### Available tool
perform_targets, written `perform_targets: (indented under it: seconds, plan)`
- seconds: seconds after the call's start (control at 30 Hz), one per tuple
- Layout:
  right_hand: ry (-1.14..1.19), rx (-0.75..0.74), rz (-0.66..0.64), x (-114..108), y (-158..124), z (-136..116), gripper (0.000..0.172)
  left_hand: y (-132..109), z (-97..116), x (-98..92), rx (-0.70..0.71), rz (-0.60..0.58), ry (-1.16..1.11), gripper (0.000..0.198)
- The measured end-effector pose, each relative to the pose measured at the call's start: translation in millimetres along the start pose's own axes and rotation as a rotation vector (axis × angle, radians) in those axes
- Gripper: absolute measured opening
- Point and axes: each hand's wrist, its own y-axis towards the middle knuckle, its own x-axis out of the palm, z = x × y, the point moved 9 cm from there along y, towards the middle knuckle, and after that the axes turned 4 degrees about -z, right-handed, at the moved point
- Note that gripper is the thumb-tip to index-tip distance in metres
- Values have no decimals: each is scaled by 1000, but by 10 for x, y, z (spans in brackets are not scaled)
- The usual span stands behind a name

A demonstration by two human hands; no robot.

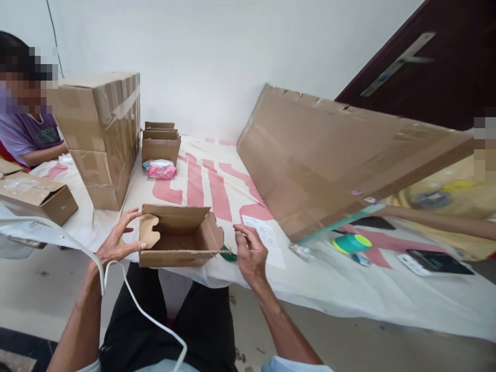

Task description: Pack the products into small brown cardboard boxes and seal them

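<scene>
A small open cardboard box (182, 258) sits at the table's front edge, its opening facing up and its inside bare. My left hand (118, 240) spans its left end, thumb at the front corner and fingers at the back one, beside a folded-in notched flap (149, 231). Just off the right end, my right hand (251, 253) is closed with fingers curled together; what they hold, if anything, I cannot make out. A green object (228, 253) lies partly hidden between the box and that hand. Under the right hand's far side is a printed paper sheet (263, 232).
Taped cartons (116, 124) are stacked at left, near a seated person (27, 124). Behind my box stand opened boxes (160, 147) and a pink wipes pack (161, 169). A large cardboard sheet (333, 155) leans at right, near a teal tape roll (351, 243) and phone (439, 261). A white cable (145, 312) hangs in front.
</scene>
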Motion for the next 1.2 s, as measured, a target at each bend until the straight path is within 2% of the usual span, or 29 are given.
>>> perform_targets:
  seconds: [0.07,0.17,0.23,0.3,0.53,0.63,0.73,0.87,1.07,1.2]
  plan:
    - [52,-93,-48,-71,133,-449,27,-25,-47,40,-3,-12,-12,83]
    - [42,-308,-271,21,177,-1109,21,-85,-129,100,-6,-12,-75,87]
    - [-16,-436,-433,160,78,-1397,19,-131,-173,157,-16,-14,-124,89]
    - [-96,-528,-522,280,-68,-1533,18,-176,-189,221,-34,-22,-160,93]
    - [-299,-657,-486,405,-465,-1503,22,-290,-56,332,-62,-69,-150,111]
    - [-322,-672,-433,343,-500,-1462,31,-315,18,352,-17,-84,-112,120]
    - [-366,-671,-392,253,-491,-1413,37,-334,67,388,13,-92,-82,120]
    - [-492,-599,-372,139,-454,-1287,39,-357,128,426,48,-96,-72,122]
    - [-607,-535,-455,122,-433,-1171,31,-386,195,463,102,-119,-62,132]
    - [-584,-472,-594,248,-413,-1213,22,-382,181,475,94,-109,-41,134]
